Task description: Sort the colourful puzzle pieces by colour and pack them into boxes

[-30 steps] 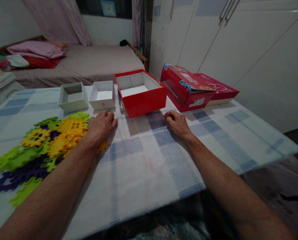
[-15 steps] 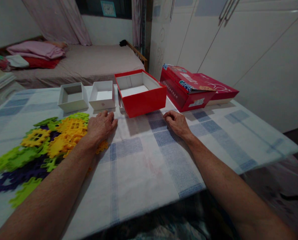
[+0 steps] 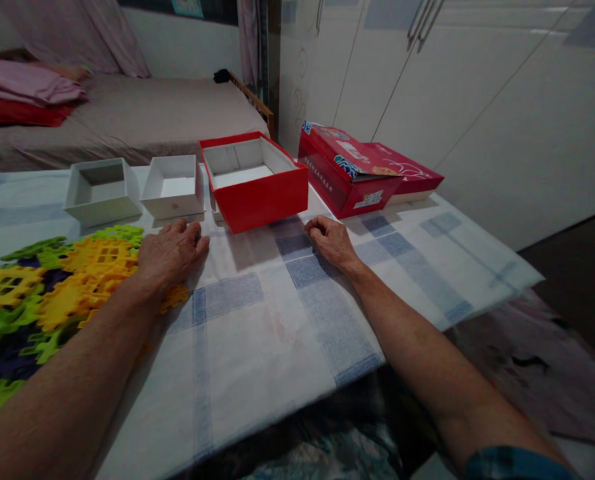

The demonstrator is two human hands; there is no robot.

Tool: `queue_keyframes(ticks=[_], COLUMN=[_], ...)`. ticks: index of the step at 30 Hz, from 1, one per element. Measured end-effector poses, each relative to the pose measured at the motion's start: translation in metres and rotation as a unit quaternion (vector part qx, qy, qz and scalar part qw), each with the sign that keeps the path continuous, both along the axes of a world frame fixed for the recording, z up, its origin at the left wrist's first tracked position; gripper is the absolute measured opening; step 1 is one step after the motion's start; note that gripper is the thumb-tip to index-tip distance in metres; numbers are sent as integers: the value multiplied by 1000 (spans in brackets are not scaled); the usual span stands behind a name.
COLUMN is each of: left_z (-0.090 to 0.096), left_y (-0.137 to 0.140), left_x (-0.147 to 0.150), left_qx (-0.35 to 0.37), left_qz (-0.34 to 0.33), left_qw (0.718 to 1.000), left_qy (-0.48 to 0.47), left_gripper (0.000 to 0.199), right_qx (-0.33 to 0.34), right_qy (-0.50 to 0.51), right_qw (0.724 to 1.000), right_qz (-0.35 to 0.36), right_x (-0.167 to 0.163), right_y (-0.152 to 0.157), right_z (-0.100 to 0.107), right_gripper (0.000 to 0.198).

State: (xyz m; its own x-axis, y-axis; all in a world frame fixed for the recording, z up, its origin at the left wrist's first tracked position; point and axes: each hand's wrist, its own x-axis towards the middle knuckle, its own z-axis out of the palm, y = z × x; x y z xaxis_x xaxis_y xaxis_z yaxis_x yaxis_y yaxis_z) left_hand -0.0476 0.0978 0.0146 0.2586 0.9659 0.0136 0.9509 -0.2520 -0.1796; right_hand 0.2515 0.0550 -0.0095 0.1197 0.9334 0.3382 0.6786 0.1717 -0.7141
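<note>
The plastic pieces (image 3: 77, 283) lay loosely heaped by my left forearm, so a careless sweep might have scattered them. A pale grey box (image 3: 104, 209) and a white box (image 3: 173, 205) stood open behind. My left hand (image 3: 174, 251) rested open, palm down. The red box (image 3: 263, 200) looked tilted; a knock could have tipped it. My right hand (image 3: 332, 241) was loosely curled, apparently around nothing, near the carton (image 3: 344, 173), whose lid sat ajar.

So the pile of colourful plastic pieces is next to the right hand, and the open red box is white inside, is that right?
Not quite: the head view shows the pile of colourful plastic pieces next to the left hand, not the right. The open red box is white inside.
</note>
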Motion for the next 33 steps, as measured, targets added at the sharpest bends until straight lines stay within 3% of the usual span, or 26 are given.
queue_keyframes(ticks=[33], left_z=[4], left_y=[0], left_x=[2], left_qx=[-27], left_qz=[6], left_qw=[1000], left_qy=[0], left_gripper=[41], right_qx=[-2], right_qy=[-18], right_qw=[1000], right_qz=[4], right_x=[-1], right_y=[-2], right_z=[3], right_gripper=[23])
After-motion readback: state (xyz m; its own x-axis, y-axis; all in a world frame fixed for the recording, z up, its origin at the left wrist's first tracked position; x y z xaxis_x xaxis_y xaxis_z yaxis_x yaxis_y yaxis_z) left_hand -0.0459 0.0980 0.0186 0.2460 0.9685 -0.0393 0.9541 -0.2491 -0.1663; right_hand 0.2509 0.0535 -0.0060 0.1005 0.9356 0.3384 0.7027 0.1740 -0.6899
